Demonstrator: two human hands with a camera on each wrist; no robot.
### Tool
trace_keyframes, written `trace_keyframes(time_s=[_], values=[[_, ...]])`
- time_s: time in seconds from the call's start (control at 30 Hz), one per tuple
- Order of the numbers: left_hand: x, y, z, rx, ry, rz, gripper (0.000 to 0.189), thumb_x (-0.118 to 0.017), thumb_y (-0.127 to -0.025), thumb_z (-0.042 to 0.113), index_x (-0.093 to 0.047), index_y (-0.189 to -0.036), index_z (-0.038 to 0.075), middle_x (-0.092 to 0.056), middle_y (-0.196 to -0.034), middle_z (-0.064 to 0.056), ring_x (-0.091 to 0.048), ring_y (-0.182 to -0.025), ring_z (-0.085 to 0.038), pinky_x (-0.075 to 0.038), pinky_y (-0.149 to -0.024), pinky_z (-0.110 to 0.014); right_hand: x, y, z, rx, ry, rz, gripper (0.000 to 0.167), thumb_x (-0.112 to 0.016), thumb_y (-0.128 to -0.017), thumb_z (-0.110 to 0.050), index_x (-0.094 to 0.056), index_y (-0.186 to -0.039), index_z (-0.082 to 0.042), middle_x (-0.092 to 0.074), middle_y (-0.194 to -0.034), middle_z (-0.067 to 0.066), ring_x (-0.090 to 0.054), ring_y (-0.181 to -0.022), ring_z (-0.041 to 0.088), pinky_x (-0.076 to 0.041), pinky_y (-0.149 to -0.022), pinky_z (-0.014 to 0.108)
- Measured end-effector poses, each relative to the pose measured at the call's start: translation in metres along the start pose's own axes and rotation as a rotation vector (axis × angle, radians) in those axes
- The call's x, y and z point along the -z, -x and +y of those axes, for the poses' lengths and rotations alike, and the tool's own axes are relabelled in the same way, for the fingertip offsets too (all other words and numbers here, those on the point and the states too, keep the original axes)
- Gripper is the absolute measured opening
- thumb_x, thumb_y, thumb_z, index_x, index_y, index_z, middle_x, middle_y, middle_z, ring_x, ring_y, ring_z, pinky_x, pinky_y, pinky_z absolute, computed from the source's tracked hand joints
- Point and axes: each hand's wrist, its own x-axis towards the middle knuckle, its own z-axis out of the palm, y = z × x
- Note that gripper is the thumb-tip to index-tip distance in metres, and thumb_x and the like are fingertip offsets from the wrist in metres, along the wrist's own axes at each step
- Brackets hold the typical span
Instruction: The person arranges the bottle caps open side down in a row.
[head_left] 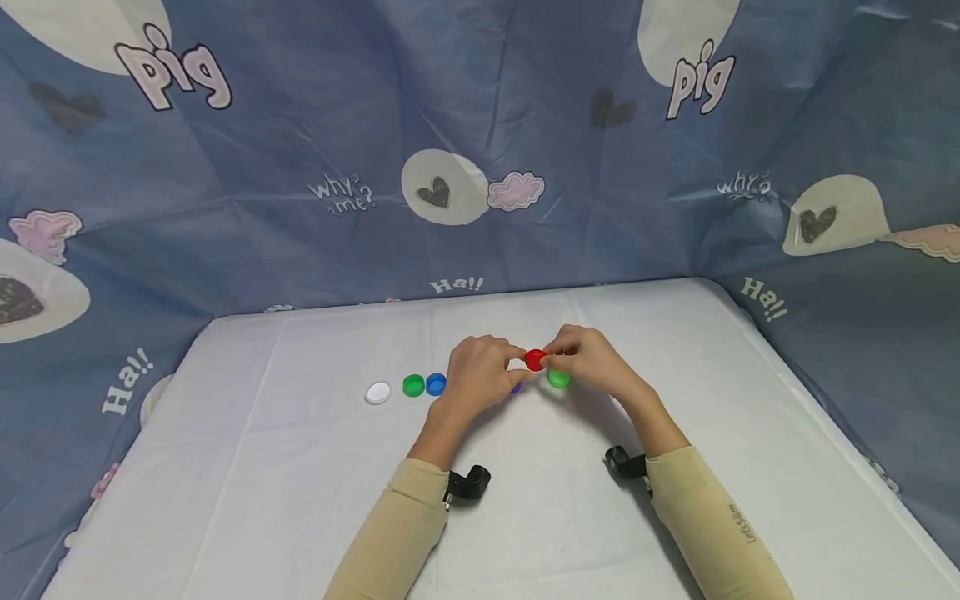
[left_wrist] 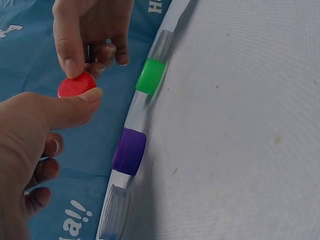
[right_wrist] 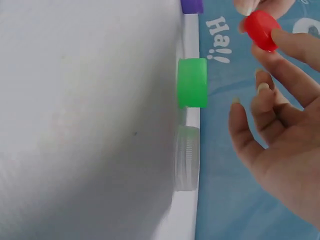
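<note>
A small round red bottle cap (head_left: 534, 359) is held up above the table between both hands. My left hand (head_left: 480, 371) pinches its left edge; in the left wrist view that thumb lies against the red cap (left_wrist: 76, 85). On the other side, my right hand (head_left: 588, 358) grips the cap with thumb and index finger, its other fingers loosely bent, as the right wrist view shows. Just below the hands stand a light green cap (head_left: 558, 379) and a purple cap (left_wrist: 129, 151), the latter mostly covered by the left hand in the head view.
Left of the hands, a white cap (head_left: 377, 392), a green cap (head_left: 413, 385) and a blue cap (head_left: 436, 383) continue the row. Clear caps (left_wrist: 115, 212) also stand in it, one beside the light green cap (right_wrist: 187, 159). A patterned blue cloth (head_left: 450, 100) hangs behind the white table (head_left: 300, 500).
</note>
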Motion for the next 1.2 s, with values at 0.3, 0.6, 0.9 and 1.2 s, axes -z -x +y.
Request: trace_keyframes(time_s=[0.3,0.6,0.9,1.2], values=[[0.0011,0.0010,-0.0014,-0.072,-0.031,0.112,0.038,-0.079,-0.079,0.050,-0.076,-0.113,0.033,-0.067,-0.070,0.010,-0.056,-0.065,-0.009,-0.049,-0.070,-0.030,0.0057,0.0010,0.0000,-0.112,-0.128,-0.069,0.014,-0.070,-0.089,-0.020,-0.080,-0.091,-0.009,-0.069,-0.089,0.007,-0.058,-0.084,0.020,-0.045,-0.080,0.033],[0.0024,0.0019,-0.0011,-0.092,-0.016,0.109,0.034,-0.077,-0.081,0.050,-0.076,-0.111,0.034,-0.071,-0.075,0.008,-0.061,-0.070,-0.011,-0.051,-0.073,-0.032,0.0068,0.0023,-0.0002,-0.151,-0.128,-0.106,0.018,-0.067,-0.091,-0.021,-0.079,-0.095,-0.008,-0.069,-0.097,0.018,-0.058,-0.085,0.022,-0.044,-0.080,0.033],[0.0003,0.0017,-0.0025,-0.067,0.026,0.103,0.031,-0.077,-0.082,0.049,-0.077,-0.108,0.031,-0.066,-0.066,0.008,-0.053,-0.063,-0.008,-0.049,-0.070,-0.031,0.0074,0.0026,-0.0017,-0.142,-0.043,-0.121,0.023,-0.071,-0.089,-0.032,-0.078,-0.106,-0.017,-0.068,-0.097,0.008,-0.057,-0.088,0.021,-0.045,-0.078,0.033],[0.0003,0.0013,-0.0061,0.019,0.062,0.071,0.031,-0.074,-0.083,0.052,-0.077,-0.107,0.033,-0.054,-0.061,0.012,-0.046,-0.060,-0.006,-0.040,-0.060,-0.026,0.0012,0.0011,-0.0039,-0.005,0.075,-0.029,0.026,-0.075,-0.084,-0.015,-0.076,-0.109,-0.020,-0.056,-0.083,0.002,-0.049,-0.071,0.020,-0.043,-0.063,0.030]])
